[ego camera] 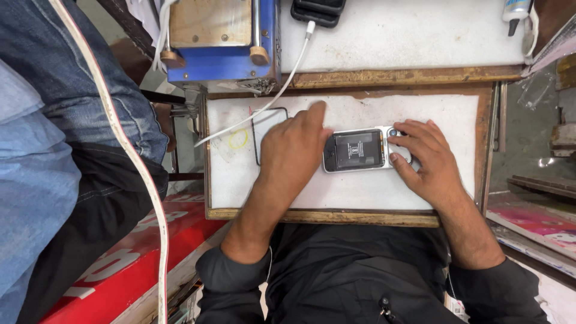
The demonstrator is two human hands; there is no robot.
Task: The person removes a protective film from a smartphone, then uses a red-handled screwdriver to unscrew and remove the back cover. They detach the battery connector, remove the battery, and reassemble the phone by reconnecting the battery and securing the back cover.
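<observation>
Phone: a small opened handset (pixel 360 150), back cover off and dark inner plate showing, lying flat at centre frame on the white surface (pixel 360 192), long side running left to right.
Left hand: left hand (pixel 294 150) palm down, fingers loosely curled, resting on the surface and touching the phone's left end; it pins rather than grips.
Right hand: right hand (pixel 423 159) spread over the phone's right end, fingertips pressing on the camera corner; nothing closed around.
Glass panel: a thin dark-rimmed panel (pixel 267 129) left of the left hand, partly covered by it.
Cable: white cable (pixel 282 84) crossing from upper centre down to the left edge.
Edges: wooden rim (pixel 324 216) frames the surface; bare white room below the phone and to the right of the right hand.
Upper left: blue machine (pixel 222 42), close above the rim.
Left side: another person's denim sleeve (pixel 90 90).
</observation>
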